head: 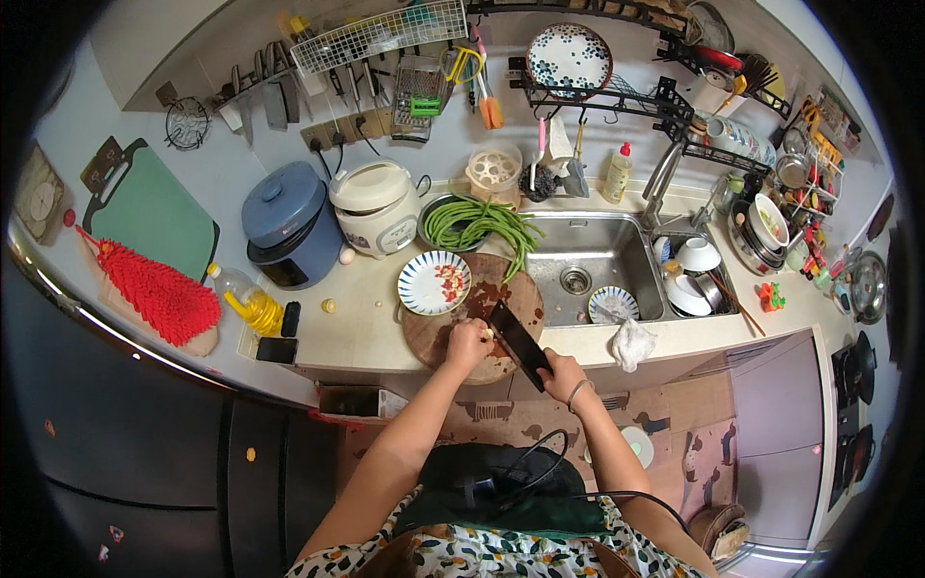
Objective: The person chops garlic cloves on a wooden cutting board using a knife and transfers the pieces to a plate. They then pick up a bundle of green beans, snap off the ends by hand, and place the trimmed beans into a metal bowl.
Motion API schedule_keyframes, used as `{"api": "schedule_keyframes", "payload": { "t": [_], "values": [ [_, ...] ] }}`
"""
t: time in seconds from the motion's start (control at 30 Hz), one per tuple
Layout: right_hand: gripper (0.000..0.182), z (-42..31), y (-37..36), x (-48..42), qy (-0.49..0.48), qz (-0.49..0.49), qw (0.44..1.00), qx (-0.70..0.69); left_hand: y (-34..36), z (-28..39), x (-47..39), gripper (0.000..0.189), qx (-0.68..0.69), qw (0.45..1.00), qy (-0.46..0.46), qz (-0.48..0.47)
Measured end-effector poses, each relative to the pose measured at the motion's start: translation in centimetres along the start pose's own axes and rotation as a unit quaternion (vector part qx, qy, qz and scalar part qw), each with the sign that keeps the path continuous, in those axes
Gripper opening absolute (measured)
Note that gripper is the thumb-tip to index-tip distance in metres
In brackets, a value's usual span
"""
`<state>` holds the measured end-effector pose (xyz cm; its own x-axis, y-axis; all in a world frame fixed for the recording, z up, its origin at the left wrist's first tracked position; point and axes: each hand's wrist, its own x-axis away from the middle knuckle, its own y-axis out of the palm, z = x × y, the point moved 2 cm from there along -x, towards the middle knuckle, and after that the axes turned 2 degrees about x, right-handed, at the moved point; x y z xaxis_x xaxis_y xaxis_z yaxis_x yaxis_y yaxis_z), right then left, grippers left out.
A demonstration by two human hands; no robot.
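My right hand [564, 376] grips the handle of a dark-bladed cleaver [519, 343], its blade slanting up and left over the round wooden cutting board [426, 339]. Beside the blade, my left hand [468, 345] pinches a small pale piece of food [488, 334], perhaps garlic, against the board. Its fingers hide most of that piece. Reddish wet patches stain the wood around the blade. A blue-striped plate [412, 283] rests partly over the board's far left edge, with chopped red and pale bits [451, 283] on it. Long green beans [477, 225] spill from a metal bowl [428, 209] onto the board's far edge.
The steel sink [600, 267] lies right of the board, with a small plate [612, 303] inside and a white cloth [634, 344] over its front edge. Farther left stand a rice cooker [376, 217], a blue cooker [289, 224] and an oil bottle [249, 300].
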<state>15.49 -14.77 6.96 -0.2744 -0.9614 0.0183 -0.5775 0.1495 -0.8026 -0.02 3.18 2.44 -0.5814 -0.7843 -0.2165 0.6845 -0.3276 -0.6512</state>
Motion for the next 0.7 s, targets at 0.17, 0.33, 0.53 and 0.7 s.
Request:
{"api": "schedule_keyframes", "payload": {
  "t": [0.17,0.33,0.53,0.7],
  "values": [
    [0.021,-0.2,-0.7,0.4,-0.001,-0.011,1.000,0.020,0.0,-0.3,-0.1,0.031,-0.003,1.000,-0.002,-0.005],
    [0.020,-0.3,-1.3,1.1,0.022,-0.048,0.998,0.023,0.0,0.0,-0.3,0.031,-0.022,1.000,0.007,-0.006],
    [0.022,-0.1,-1.5,1.2,0.028,-0.060,0.997,0.033,-0.2,0.4,-0.4,0.031,-0.042,0.999,0.032,-0.008],
    [0.022,-0.2,-1.9,1.0,0.016,-0.066,0.997,0.037,-0.3,0.3,-0.5,0.032,-0.053,0.996,0.065,-0.017]
  ]
}}
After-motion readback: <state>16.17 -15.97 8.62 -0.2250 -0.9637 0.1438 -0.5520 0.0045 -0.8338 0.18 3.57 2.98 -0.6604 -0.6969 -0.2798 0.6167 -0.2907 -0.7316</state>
